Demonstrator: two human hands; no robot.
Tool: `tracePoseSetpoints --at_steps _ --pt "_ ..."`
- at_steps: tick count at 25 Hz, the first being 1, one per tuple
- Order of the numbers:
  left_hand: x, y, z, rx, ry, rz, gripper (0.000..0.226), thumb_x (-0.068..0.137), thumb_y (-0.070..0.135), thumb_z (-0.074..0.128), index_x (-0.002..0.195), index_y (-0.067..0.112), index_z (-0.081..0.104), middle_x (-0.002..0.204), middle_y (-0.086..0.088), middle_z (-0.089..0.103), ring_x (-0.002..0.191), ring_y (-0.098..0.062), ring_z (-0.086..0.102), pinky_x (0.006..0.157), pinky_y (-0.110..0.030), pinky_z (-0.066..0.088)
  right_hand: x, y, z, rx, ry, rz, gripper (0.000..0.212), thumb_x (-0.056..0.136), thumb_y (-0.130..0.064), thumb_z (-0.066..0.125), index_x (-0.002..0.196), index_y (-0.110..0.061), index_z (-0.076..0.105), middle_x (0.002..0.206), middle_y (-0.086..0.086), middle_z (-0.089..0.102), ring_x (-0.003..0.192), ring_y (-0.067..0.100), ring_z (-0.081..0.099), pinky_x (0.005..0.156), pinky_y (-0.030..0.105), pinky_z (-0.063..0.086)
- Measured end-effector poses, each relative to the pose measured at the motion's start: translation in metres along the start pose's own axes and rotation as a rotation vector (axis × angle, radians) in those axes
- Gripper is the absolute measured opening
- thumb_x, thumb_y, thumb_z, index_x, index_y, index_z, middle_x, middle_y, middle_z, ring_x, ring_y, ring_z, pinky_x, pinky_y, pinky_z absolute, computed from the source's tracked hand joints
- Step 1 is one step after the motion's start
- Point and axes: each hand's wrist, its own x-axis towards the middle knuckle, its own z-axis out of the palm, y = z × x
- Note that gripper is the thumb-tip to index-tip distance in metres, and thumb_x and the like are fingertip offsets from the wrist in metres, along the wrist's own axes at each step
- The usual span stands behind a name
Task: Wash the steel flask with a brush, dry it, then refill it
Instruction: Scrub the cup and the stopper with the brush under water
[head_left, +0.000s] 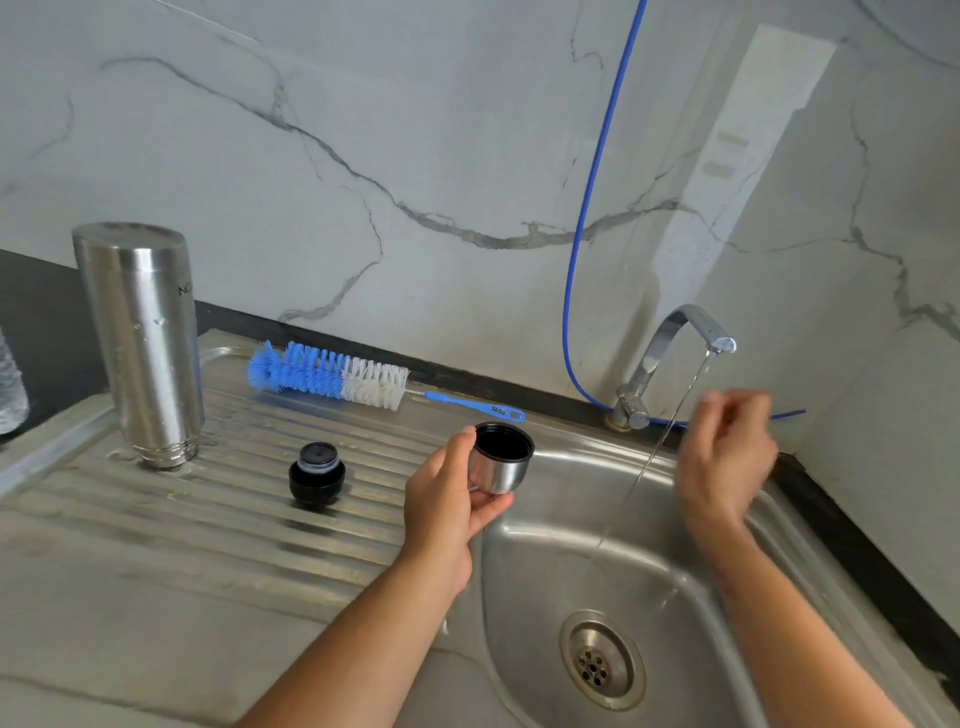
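The left hand (447, 499) grips the steel cup lid (501, 460) beside the tap (675, 353). The right hand (727, 457), blurred, hangs loosely curled and holds nothing, under the tap.
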Motion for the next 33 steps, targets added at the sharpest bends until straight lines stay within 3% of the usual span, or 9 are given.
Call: tracePoseSetpoints --at_steps 4,8,10,12,18,22,26,30,33 --pt "0.001 0.004 0.000 -0.038 0.044 0.035 0.016 0.095 0.033 0.069 0.096 0.018 0.072 0.096 -0.021 0.070 0.082 -0.029 0.070 0.068 -0.037 0.065 -0.033 -0.009 0.070 -0.101 -0.565 -0.291 0.008 0.095 -0.024 0.069 0.091 -0.019 0.063 0.077 -0.008 0.063 0.069 0.014 0.058 0.067 0.033 0.048" --pt "0.005 0.005 -0.001 -0.031 0.081 0.056 0.014 0.095 0.034 0.070 0.095 0.020 0.072 0.100 -0.021 0.074 0.089 -0.032 0.075 0.066 -0.035 0.064 -0.040 -0.002 0.148 -0.325 -0.963 -0.322 0.040 0.094 -0.017 0.068 0.133 -0.017 0.061 0.132 0.002 0.062 0.123 0.024 0.055 0.101 0.036 0.045" --pt "0.007 0.004 -0.002 -0.021 0.097 0.070 0.015 0.095 0.035 0.070 0.097 0.020 0.072 0.099 -0.019 0.075 0.089 -0.031 0.076 0.065 -0.033 0.063 -0.040 -0.005 0.172 -0.503 -1.046 -0.381 0.054 0.095 -0.019 0.066 0.146 -0.025 0.049 0.146 -0.001 0.052 0.136 0.025 0.044 0.108 0.040 0.040" --pt "0.007 0.003 -0.003 -0.006 0.099 0.084 0.015 0.095 0.035 0.070 0.099 0.021 0.072 0.098 -0.017 0.076 0.088 -0.029 0.077 0.065 -0.032 0.063 -0.042 -0.011 0.188 -0.609 -1.088 -0.418 0.050 0.099 -0.026 0.061 0.147 -0.027 0.048 0.144 -0.001 0.054 0.134 0.026 0.045 0.103 0.043 0.038" --pt "0.009 0.003 -0.003 0.001 0.094 0.086 0.016 0.094 0.033 0.071 0.101 0.019 0.074 0.099 -0.017 0.076 0.090 -0.029 0.077 0.067 -0.034 0.064 -0.051 -0.007 0.175 -0.517 -1.137 -0.343 0.014 0.097 -0.022 0.057 0.104 -0.013 0.065 0.108 0.008 0.065 0.102 0.030 0.064 0.084 0.042 0.053" --pt "0.004 0.006 0.000 -0.056 0.022 0.047 0.018 0.096 0.029 0.066 0.099 0.012 0.071 0.089 -0.014 0.073 0.083 -0.031 0.076 0.065 -0.036 0.064 -0.054 0.010 0.115 -0.318 -0.958 -0.217 0.027 0.097 -0.037 0.045 0.090 -0.017 0.062 0.089 0.003 0.069 0.084 0.030 0.063 0.072 0.044 0.052" --pt "-0.003 0.003 0.004 -0.052 -0.046 -0.050 0.027 0.098 0.032 0.060 0.106 0.007 0.066 0.092 -0.013 0.069 0.079 -0.038 0.076 0.064 -0.041 0.066 -0.054 0.017 0.031 -0.076 -0.643 -0.007 0.040 0.106 -0.043 0.048 0.079 -0.013 0.053 0.064 0.000 0.053 0.061 0.014 0.045 0.060 0.034 0.039" --pt "-0.014 -0.007 0.007 0.036 -0.111 -0.121 0.031 0.103 0.035 0.056 0.109 0.005 0.061 0.107 -0.019 0.068 0.083 -0.045 0.073 0.055 -0.035 0.064 -0.049 0.014 -0.031 0.145 -0.338 0.213 0.046 0.107 -0.047 0.043 0.075 -0.017 0.054 0.062 -0.008 0.046 0.061 0.011 0.040 0.059 0.028 0.035" --pt "-0.022 -0.016 0.018 0.067 -0.164 -0.174 0.033 0.103 0.036 0.057 0.113 0.004 0.060 0.110 -0.021 0.068 0.095 -0.050 0.070 0.066 -0.041 0.065 -0.048 0.025 -0.045 0.224 -0.216 0.352 0.045 0.106 -0.055 0.036 0.089 -0.027 0.066 0.065 -0.005 0.046 0.063 0.015 0.043 0.062 0.034 0.039"
